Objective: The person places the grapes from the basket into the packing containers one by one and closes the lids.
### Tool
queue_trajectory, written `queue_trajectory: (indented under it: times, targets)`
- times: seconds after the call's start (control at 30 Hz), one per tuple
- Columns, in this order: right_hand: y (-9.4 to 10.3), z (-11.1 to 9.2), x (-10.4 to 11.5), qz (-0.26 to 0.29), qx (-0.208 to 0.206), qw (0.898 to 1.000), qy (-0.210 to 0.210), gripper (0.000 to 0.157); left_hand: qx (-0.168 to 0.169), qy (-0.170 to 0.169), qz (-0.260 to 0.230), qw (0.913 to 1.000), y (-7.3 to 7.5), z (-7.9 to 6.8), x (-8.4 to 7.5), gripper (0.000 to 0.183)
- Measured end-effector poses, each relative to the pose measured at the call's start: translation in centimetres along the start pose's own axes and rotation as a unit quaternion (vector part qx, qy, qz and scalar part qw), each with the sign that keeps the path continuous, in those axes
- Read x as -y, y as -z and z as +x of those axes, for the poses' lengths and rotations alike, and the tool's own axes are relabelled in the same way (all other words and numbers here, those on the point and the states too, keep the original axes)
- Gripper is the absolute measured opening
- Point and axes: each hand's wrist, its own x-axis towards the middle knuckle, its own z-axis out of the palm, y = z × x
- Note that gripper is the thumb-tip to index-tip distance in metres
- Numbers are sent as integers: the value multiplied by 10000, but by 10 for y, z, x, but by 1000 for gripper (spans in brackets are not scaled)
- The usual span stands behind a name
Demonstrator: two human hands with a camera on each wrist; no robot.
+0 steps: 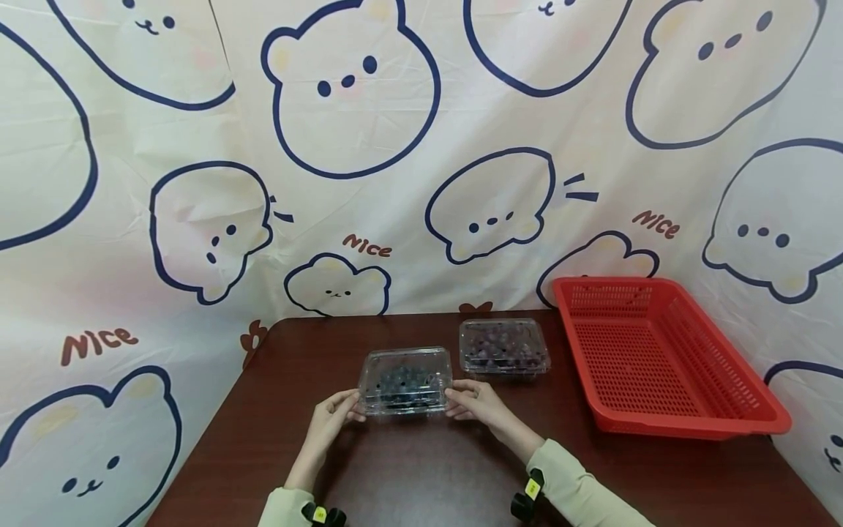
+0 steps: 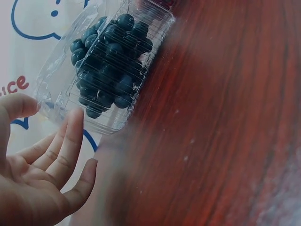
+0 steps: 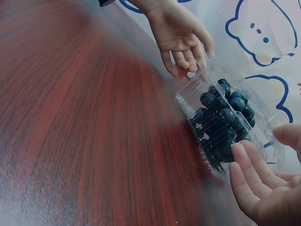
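Note:
Between my two hands is a clear plastic clamshell box (image 1: 405, 382) with dark, round, grape-like fruit (image 2: 110, 61) inside. My left hand (image 1: 334, 414) pinches its left end, the thumb and fingertips at the rim. At the opposite end, my right hand (image 1: 477, 404) grips the edge the same way, fingers (image 3: 251, 165) against the side wall. The lid lies over the fruit, and the ribbed front side faces me. Just behind and to the right stands a second clear box (image 1: 504, 347) holding purplish round fruit, with neither hand on it.
A red perforated plastic basket (image 1: 688, 421) stands at the right of the dark brown wooden table (image 1: 408, 476). Behind the table hangs a pale cloth (image 1: 421, 293) printed with cartoon bears. Both wrists carry black straps with small cameras.

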Motion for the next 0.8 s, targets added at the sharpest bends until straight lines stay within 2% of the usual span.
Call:
queue_trajectory:
  times: [0.13, 0.3, 0.5, 0.63, 0.73, 0.8]
  targets:
    - [0, 1, -3, 84, 42, 10000, -8, 51, 24, 54, 145, 9999, 0, -1, 0, 57]
    - [2, 8, -15, 215, 68, 9997, -2, 52, 128, 145, 53, 9998, -1, -2, -2, 60]
    - [4, 16, -29, 339, 54, 9994, -12, 56, 230, 220, -38, 9995, -1, -4, -3, 75]
    - [3, 16, -30, 388, 56, 9992, 32, 55, 354, 288, -63, 9989, -2, -11, -15, 72]
    - [3, 14, -29, 418, 50, 9991, 20, 56, 570, 156, -104, 9982, -2, -17, -22, 63]
    - [3, 13, -28, 433, 42, 9991, 17, 57, 693, -86, -102, 9975, -1, -19, -24, 59]
